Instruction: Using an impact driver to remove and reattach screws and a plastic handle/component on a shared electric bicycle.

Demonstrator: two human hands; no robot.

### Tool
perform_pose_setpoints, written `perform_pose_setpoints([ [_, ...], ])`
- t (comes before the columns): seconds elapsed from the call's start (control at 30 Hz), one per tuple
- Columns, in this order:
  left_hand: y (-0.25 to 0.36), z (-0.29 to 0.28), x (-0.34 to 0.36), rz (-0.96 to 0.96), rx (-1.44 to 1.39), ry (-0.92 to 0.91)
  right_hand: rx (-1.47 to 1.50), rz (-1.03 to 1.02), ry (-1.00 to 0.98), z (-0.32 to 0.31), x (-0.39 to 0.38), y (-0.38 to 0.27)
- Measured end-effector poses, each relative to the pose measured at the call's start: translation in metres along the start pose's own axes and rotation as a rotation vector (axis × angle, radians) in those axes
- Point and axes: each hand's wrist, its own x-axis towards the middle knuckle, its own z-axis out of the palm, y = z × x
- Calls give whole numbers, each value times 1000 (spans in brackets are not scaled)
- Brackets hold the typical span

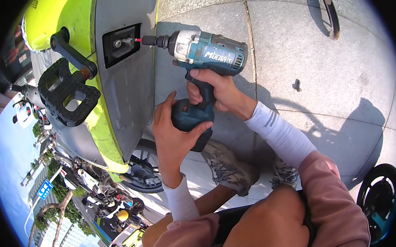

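A teal and white cordless impact driver (207, 51) lies level in my grip, its chuck pointing left. My right hand (216, 89) is wrapped round its handle, fingers near the trigger. Against the battery base (186, 117) of the driver my left hand (171, 129) is closed, steadying it from the left and below. A red-banded bit (138, 40) reaches from the chuck into a dark rectangular recess (109, 61) in the grey side panel (129, 89) of a yellow-green bike. Two round metal fasteners (118, 43) show inside the recess; whether the bit touches one is hard to tell.
A black pedal (71, 92) on its crank arm (71, 54) juts out left of the recess. Below the panel sits a black wheel (144, 166). On the grey paving (292, 42) lies a small dark object (297, 84). Another wheel (379, 199) stands at the lower right.
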Motion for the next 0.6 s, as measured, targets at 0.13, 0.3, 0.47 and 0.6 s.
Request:
perform_pose_setpoints([
  [0.13, -3, -1, 1, 52, 10, 15, 7, 8, -15, -1, 2, 1],
  [0.3, -3, 0, 1, 34, -1, 26, 68, 30, 9, -1, 2, 0],
  [0.47, -3, 0, 0, 12, -2, 3, 16, 23, 5, -3, 2, 1],
  [0.6, -3, -1, -2, 24, 24, 17, -87, 20, -33, -1, 1, 0],
])
